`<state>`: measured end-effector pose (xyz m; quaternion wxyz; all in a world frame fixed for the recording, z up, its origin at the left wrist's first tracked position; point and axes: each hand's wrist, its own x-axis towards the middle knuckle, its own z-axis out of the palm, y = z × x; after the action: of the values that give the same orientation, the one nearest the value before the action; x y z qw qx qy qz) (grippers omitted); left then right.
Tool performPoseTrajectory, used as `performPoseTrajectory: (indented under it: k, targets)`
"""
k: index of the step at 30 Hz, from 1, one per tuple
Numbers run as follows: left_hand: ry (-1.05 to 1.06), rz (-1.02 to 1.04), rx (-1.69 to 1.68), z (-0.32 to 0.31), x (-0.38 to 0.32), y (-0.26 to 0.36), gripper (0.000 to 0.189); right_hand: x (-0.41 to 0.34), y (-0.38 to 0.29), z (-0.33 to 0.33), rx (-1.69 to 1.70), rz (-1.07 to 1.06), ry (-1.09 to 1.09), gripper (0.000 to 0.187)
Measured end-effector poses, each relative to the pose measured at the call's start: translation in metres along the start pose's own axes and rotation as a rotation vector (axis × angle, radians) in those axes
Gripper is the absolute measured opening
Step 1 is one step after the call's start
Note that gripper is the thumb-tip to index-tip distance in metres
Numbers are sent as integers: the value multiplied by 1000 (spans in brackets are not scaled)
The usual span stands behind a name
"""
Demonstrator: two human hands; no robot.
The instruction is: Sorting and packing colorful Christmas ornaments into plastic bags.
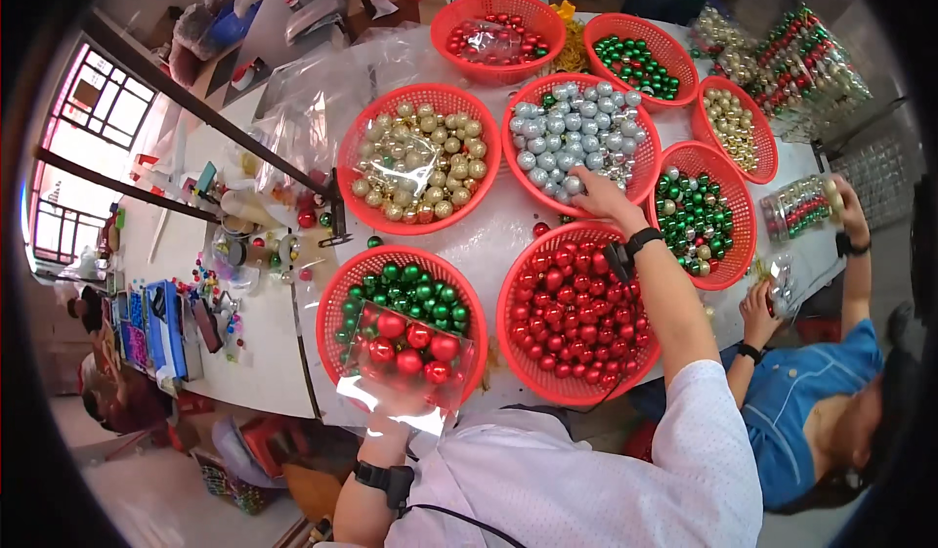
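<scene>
My left hand (401,399) supports a clear plastic box (462,372) from below, partly hidden by glare. Several shiny red ornament balls (409,361) lie inside it. The box is held over a red plastic basket (327,295) of green balls (421,284). My right hand (602,195) reaches over the near rim of another red basket (524,185), its fingers among silver glitter balls (566,141). Whether it grips one is unclear. Beneath my right forearm sits a basket (513,376) full of red balls (571,313).
More baskets hold gold balls (438,178), mixed green balls (692,215) and red balls (506,28). At right, a co-worker's hand (850,215) holds a filled clear box (795,211). Filled packs (813,64) are piled behind. A metal bar (220,116) crosses the left side.
</scene>
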<state>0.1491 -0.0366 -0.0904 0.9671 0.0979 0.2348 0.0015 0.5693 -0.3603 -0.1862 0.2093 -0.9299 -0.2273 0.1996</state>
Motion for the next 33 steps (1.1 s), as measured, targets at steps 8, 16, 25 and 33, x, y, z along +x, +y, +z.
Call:
performPoseTrajectory:
  k: [8, 16, 25, 33]
  targets:
    - [5, 12, 3, 3, -3, -2, 60, 4, 6, 8, -8, -30, 47, 67]
    - [8, 12, 5, -2, 4, -3, 61, -28, 13, -29, 1946, 35, -108, 43]
    - [16, -15, 9, -2, 11, -3, 62, -38, 4, -38, 2272, -234, -204, 46]
    - [25, -22, 4, -3, 12, -4, 63, -46, -6, -42, 2077, -176, -62, 58]
